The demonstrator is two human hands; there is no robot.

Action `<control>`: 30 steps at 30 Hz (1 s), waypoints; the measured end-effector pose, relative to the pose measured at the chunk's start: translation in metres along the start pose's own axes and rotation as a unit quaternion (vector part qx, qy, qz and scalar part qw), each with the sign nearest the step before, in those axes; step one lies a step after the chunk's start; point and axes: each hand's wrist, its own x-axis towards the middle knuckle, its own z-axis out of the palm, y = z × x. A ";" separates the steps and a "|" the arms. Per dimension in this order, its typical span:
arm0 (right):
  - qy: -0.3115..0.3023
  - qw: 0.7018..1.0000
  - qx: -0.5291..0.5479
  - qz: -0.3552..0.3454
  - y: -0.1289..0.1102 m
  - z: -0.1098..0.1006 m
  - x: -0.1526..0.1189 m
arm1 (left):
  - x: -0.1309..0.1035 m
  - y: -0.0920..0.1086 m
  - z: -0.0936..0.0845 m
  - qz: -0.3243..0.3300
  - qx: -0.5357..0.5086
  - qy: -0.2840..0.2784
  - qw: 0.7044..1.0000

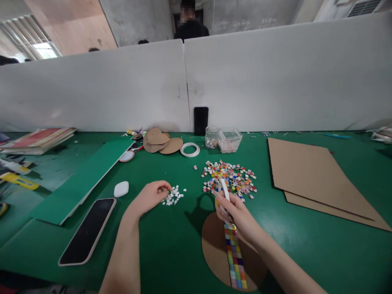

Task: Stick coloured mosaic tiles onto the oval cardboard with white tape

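My left hand [155, 192] is at the edge of a small pile of white mosaic tiles [175, 197], fingers curled together in a pinch. Whatever sits between those fingertips is hidden or too small to name. My right hand [231, 208] grips a white ring [225, 190], seen nearly edge-on and raised above the table. Below it, a round cardboard disc [212, 249] carries a strip of multicoloured mosaic tiles [235, 259] down its middle; my right hand covers the strip's far end. Just beyond that hand spreads a large heap of mixed-colour tiles [229, 173].
At the back stand clear containers [229, 141], an upright black phone [201, 121], a white ring coil [190, 150] and cardboard rounds [156, 141]. Cardboard sheets [309, 175] lie right. Left are a phone [87, 231], white case [121, 189] and green board [88, 179]. Beyond the partition [260, 77] is a person [191, 28].
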 end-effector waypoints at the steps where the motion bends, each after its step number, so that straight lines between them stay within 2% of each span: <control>1: 0.001 1.000 -0.005 -0.003 0.000 0.000 0.000 | 0.000 0.002 0.000 -0.007 -0.009 0.004 1.000; 5: 0.023 0.997 -0.073 -0.026 0.004 -0.001 0.002 | 0.002 0.017 0.013 0.019 -0.116 -0.006 0.993; 8: 0.032 0.979 -0.187 -0.076 0.009 -0.003 0.004 | 0.000 0.036 0.036 0.041 -0.200 -0.048 0.978; 11: 0.036 0.944 -0.302 -0.126 0.013 -0.005 0.004 | -0.005 0.051 0.064 0.050 -0.265 -0.122 0.955; 14: 0.034 0.926 -0.344 -0.149 0.016 -0.006 0.005 | -0.010 0.058 0.087 0.045 -0.323 -0.157 0.932; 18: 0.016 0.938 -0.317 -0.142 0.014 -0.006 0.004 | -0.009 0.057 0.103 0.063 -0.369 -0.127 0.918; 24: -0.013 0.958 -0.268 -0.105 0.010 -0.005 0.004 | -0.005 0.054 0.109 0.121 -0.298 -0.059 0.945; 30: 0.004 0.971 -0.228 -0.072 0.008 -0.006 0.006 | -0.004 0.046 0.118 0.156 -0.250 0.005 0.956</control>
